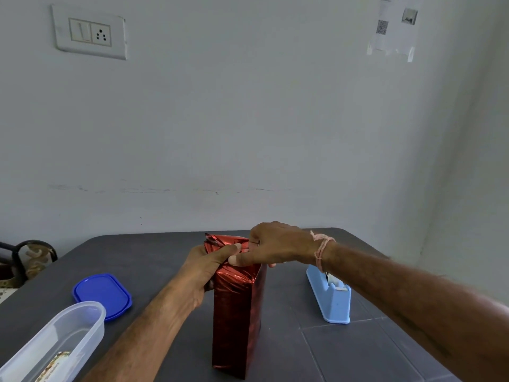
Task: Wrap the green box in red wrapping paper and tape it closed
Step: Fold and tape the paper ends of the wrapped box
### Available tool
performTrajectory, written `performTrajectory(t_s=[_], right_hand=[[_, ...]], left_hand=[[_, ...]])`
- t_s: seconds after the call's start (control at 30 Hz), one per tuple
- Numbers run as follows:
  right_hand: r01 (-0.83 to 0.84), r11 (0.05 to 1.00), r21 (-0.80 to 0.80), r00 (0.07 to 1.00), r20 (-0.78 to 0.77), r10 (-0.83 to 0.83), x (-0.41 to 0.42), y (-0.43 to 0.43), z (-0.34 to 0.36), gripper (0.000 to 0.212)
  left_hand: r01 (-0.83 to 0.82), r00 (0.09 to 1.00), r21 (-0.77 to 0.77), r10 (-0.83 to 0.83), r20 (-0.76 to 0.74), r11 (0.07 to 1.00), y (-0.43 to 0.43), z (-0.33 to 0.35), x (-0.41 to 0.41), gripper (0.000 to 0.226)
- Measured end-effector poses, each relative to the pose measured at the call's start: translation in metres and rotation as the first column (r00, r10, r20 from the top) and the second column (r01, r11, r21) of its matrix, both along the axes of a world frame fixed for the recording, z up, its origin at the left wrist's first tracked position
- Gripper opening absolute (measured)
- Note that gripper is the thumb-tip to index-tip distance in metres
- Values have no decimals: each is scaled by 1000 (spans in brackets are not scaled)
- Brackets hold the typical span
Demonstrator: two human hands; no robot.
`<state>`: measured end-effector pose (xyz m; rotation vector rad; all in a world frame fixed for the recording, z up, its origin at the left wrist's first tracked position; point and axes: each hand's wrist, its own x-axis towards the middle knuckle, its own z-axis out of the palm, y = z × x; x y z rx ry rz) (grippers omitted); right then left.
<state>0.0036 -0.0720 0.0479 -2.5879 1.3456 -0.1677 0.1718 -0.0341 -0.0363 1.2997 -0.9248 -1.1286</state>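
From the head camera, one tall box point(237, 332) sheathed in red wrapping paper point(236, 282) stands upright near the middle of the one dark table point(358, 354). Two hands meet at its crumpled top end. The left hand point(203, 268) has its fingers curled round the bunched paper on the left side, while the right hand point(278, 244), one pink thread point(321, 248) on its wrist, hooks its fingers over the top and presses its thumb on the near face. Left of the box lie one blue lid point(102, 295) and one clear oblong container point(55, 343), right of it one light-blue tape dispenser point(330, 296), all apart from it.
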Motion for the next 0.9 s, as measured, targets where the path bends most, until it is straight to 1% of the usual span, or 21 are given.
performTrajectory(t_s=[0.07, 0.13, 0.17, 0.2, 0.27, 0.3, 0.33, 0.37, 0.4, 0.43, 0.47, 0.53, 0.6, 0.63, 0.7, 0.77, 0.83, 0.9], right_hand=[[10, 1000, -17, 999, 39, -10, 0, 1, -3, 67], [2, 1000, -26, 997, 78, 0, -3, 2, -5, 61], [-3, 1000, 6, 989, 148, 2, -7, -1, -7, 58], [-7, 999, 46, 967, 256, -5, -11, -3, -10, 58], [-1, 997, 78, 875, 483, -37, -21, -12, -20, 65], [0, 992, 128, 820, 568, -73, -27, -15, -26, 68], [-29, 975, 219, 769, 628, -118, -33, -16, -34, 69], [-94, 937, 337, 724, 669, -168, -37, -14, -43, 68], [-174, 876, 451, 682, 696, -223, -41, -11, -51, 64], [-239, 820, 520, 648, 714, -264, -43, -6, -60, 58], [-277, 796, 538, 622, 732, -278, -45, -1, -66, 51], [-272, 813, 515, 557, 773, -304, -47, 15, -76, 46], [-247, 846, 473, 501, 810, -306, -46, 31, -80, 48], [-256, 853, 454, 486, 824, -293, -46, 37, -82, 49], [-273, 860, 431, 475, 838, -269, -46, 44, -83, 49], [-252, 871, 422, 476, 838, -268, -47, 42, -77, 49], [-227, 882, 413, 462, 843, -276, -45, 34, -66, 47], [-233, 891, 389, 450, 856, -256, -40, 24, -52, 41]], left_hand=[[-3, 1000, 3, 3, 20, 1000, -1, 0, 1, 41], [-3, 999, 7, 3, 41, 1000, -2, 1, 2, 44], [4, 998, 4, -4, 58, 1000, -1, 2, 2, 45], [16, 997, -4, -16, 76, 1000, -2, 3, 3, 45], [56, 994, -6, -55, 98, 998, 0, 5, 6, 47], [91, 990, 6, -91, 109, 996, 1, 7, 7, 51], [130, 984, 16, -131, 123, 991, 0, 9, 9, 57], [172, 974, 30, -174, 145, 985, 1, 13, 11, 64], [209, 960, 43, -213, 183, 977, -1, 17, 14, 70], [242, 941, 54, -248, 230, 969, -2, 22, 16, 73], [273, 917, 59, -278, 287, 960, -3, 28, 19, 72], [327, 862, 91, -337, 379, 941, -5, 40, 22, 62], [373, 810, 137, -394, 435, 918, -7, 52, 23, 48], [393, 781, 164, -423, 460, 905, -8, 57, 22, 43], [418, 732, 197, -457, 505, 887, -9, 63, 19, 39], [428, 718, 194, -463, 520, 883, -9, 62, 16, 39], [423, 733, 176, -450, 510, 889, -6, 60, 13, 39], [417, 747, 162, -438, 500, 895, -4, 59, 10, 40]])
